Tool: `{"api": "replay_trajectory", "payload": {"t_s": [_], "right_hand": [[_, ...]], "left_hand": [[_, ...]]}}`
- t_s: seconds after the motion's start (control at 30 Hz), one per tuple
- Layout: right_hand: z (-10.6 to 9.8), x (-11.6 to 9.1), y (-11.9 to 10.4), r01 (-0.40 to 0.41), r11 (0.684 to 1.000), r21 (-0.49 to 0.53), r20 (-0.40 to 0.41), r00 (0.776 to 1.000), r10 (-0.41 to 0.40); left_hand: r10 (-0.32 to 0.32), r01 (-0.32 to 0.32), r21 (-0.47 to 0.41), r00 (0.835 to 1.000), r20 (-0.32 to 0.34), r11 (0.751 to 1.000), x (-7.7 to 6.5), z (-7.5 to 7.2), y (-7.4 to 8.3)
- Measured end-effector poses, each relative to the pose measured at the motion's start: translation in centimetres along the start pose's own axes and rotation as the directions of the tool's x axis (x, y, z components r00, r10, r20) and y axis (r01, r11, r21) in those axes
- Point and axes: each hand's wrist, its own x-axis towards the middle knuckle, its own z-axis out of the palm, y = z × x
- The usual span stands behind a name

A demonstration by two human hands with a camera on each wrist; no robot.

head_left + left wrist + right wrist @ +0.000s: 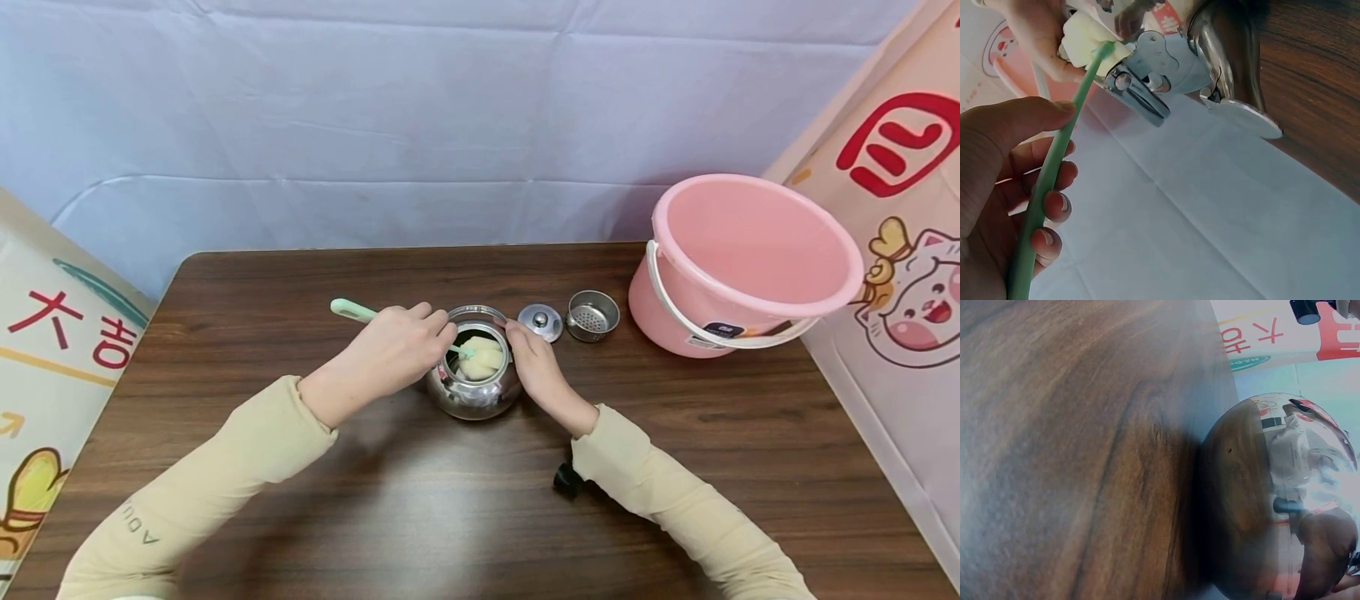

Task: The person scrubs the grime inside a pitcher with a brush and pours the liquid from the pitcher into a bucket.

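My left hand [393,350] grips the pale green handle [1054,165] of a sponge brush, thumb along the top and fingers curled beneath. The brush's pale yellow sponge head [481,358] sits in the round mouth of a shiny steel teapot [474,406], which stands upright on the table. Against the pot's right side rests my right hand [542,371], with its fingers extended near the rim. In the right wrist view the pot's rounded, mirror-like body [1241,487] fills the right part, and only a bit of the hand shows at the lower corner.
Right of the pot lie a small steel lid [540,322] with a knob and a perforated steel strainer [592,317]. A pink bucket [678,321] with a white handle stands at the back right of the brown wooden table [435,517]. A pale cloth [375,125] hangs behind.
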Motion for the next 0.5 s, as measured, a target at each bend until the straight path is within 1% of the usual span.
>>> {"api": "replay_trajectory", "payload": {"t_s": [0.5], "right_hand": [[0.03, 0.05, 0.11, -0.01, 1.0, -0.003, 0.001, 1.0, 0.01]], "left_hand": [[-0.018, 0.018, 0.051, 1.0, -0.004, 0.999, -0.03, 0.58, 0.3]]}}
